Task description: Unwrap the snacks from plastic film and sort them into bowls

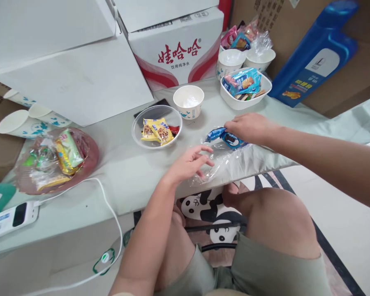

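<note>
My right hand point(248, 128) is closed on blue snack packets point(232, 141) lying on clear plastic at the table's front. Its fingertips are partly hidden behind the packets and the hand itself. My left hand point(193, 163) has its fingers apart, just over the left side of the crumpled clear plastic bag point(220, 166); whether it touches the plastic I cannot tell. Left of the packets is a clear round bowl point(135, 135) with yellow cookie packets point(157, 130) and a red wrapper. Behind them stands a white paper cup point(188, 102) with clear plastic inside.
A white tub point(234, 101) of snack packets stands behind my right hand, near more paper cups point(230, 63) and a blue bottle point(314, 57). White cartons point(179, 53) line the back. At left are a pink bowl point(92, 158) of snacks, a power bank point(18, 218) and a white cable point(111, 205).
</note>
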### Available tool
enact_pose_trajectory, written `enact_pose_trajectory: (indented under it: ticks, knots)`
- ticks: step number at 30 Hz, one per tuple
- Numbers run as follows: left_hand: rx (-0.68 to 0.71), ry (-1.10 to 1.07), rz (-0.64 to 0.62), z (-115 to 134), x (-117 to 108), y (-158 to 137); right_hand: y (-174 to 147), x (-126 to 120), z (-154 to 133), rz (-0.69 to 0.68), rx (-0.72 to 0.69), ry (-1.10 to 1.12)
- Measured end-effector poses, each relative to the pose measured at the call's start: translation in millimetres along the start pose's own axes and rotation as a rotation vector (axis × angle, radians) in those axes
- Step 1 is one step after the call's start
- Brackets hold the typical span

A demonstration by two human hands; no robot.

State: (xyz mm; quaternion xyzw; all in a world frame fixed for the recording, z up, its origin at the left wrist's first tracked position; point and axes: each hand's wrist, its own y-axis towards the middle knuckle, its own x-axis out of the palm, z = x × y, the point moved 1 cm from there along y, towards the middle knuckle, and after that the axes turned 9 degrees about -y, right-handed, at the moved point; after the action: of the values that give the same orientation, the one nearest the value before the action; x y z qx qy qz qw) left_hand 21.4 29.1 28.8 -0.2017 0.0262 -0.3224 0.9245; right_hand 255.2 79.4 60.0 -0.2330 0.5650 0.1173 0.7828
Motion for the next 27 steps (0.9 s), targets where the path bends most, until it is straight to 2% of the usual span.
enact_pose_trajectory:
  ticks: [2, 5, 8, 10, 12, 14, 17, 22, 25, 26, 27]
  knots:
    - [0.047, 0.034, 0.1, -3.2, -0.8, 3.5, -6.2, 2.6, 5.8, 0.024, 0.106, 0.051]
    - [0.119, 0.221, 0.174, -11.2, 1.3, 7.9, -14.5, 13.1, 14.7, 0.125, 0.286, 0.177]
    - [0.33, 0.458, 0.232, -18.3, 6.6, 12.7, -17.6, 29.8, 21.0, 0.219, 0.474, 0.415]
    - [0.48, 0.529, 0.239, -20.5, 11.5, 16.1, -17.6, 40.6, 21.0, 0.224, 0.572, 0.563]
    - [0.55, 0.55, 0.208, -20.4, 16.2, 18.8, -17.8, 47.4, 18.0, 0.207, 0.626, 0.626]
    - [0.532, 0.594, 0.173, -18.3, 19.4, 19.5, -18.6, 49.0, 14.3, 0.213, 0.628, 0.629]
    - [0.41, 0.724, 0.122, -14.6, 20.2, 15.3, -19.8, 44.6, 11.8, 0.255, 0.626, 0.639]
    - [0.22, 0.888, -0.021, -16.5, 16.7, 0.1, -17.7, 37.7, 15.7, 0.311, 0.798, 0.789]
    - [0.193, 0.904, -0.04, -20.0, 14.2, -8.2, -14.2, 40.5, 20.7, 0.373, 0.917, 0.875]
    - [0.195, 0.903, -0.044, -20.9, 13.4, -10.3, -12.3, 41.5, 23.1, 0.41, 0.933, 0.898]
    - [0.199, 0.9, -0.048, -21.5, 12.5, -12.0, -9.5, 41.3, 25.4, 0.449, 0.884, 0.92]
